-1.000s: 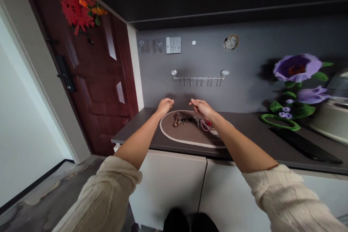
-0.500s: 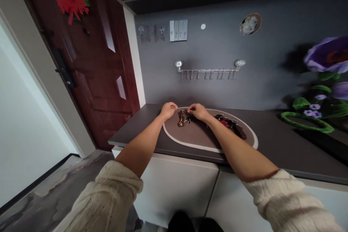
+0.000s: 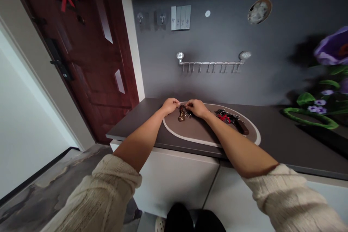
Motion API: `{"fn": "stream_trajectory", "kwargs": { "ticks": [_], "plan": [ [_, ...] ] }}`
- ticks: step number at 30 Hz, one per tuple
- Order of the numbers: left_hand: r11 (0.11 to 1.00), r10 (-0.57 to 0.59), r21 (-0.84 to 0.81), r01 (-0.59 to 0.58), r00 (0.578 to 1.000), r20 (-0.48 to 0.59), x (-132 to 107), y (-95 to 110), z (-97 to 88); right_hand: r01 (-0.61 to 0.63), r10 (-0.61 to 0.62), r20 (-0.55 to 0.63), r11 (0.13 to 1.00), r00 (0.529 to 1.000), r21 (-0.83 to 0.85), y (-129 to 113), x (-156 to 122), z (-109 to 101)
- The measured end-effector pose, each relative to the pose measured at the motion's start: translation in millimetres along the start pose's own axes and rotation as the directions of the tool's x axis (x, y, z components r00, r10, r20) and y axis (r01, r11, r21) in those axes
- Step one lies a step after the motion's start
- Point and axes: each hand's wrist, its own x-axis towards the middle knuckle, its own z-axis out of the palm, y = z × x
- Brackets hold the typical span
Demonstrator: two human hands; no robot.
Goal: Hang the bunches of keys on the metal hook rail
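Observation:
My left hand [image 3: 171, 106] is closed in a pinch at the left top of a small bunch of keys. From the bunch hangs a shiny brown-gold keychain charm [image 3: 181, 115], with dark metal keys [image 3: 188, 114] beside it. My right hand [image 3: 197, 108] pinches at the top right of the same bunch, and its fingertips are close to those of the left. The ring between the fingertips is too small to make out clearly. Beneath lies an oval brown mat [image 3: 190, 132] with a pale rim.
Right of my right forearm, a heap of keys with red and dark pieces [image 3: 231, 119] rests on the mat. A hook rail [image 3: 209, 63] is fixed on the grey wall. Purple artificial flowers [image 3: 333, 49] stand at the right on the dark countertop [image 3: 274, 130].
My left hand has moved right to the top of the key bunch. My right hand stays by the bunch, and the fingertips are nearer each other. The view has tilted down slightly.

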Motion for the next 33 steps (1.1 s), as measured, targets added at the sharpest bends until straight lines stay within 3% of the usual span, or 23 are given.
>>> {"fn": "stream_trajectory", "kwargs": {
  "ticks": [19,27,33],
  "plan": [
    [0.963,-0.075,-0.253,0.089,0.995,0.064,-1,9,-1.5,0.129,-0.092,-0.165,0.965,0.982,0.228,-5,0,-14],
    [0.943,-0.052,-0.318,0.096,0.988,0.145,-3,13,-1.5,0.2,-0.135,-0.184,0.893,0.974,0.403,-2,1,-15],
    [0.926,-0.043,-0.36,0.11,0.981,0.189,-6,16,-3.7,0.162,-0.081,-0.169,0.821,0.982,0.547,1,4,-12]
  ]
}}
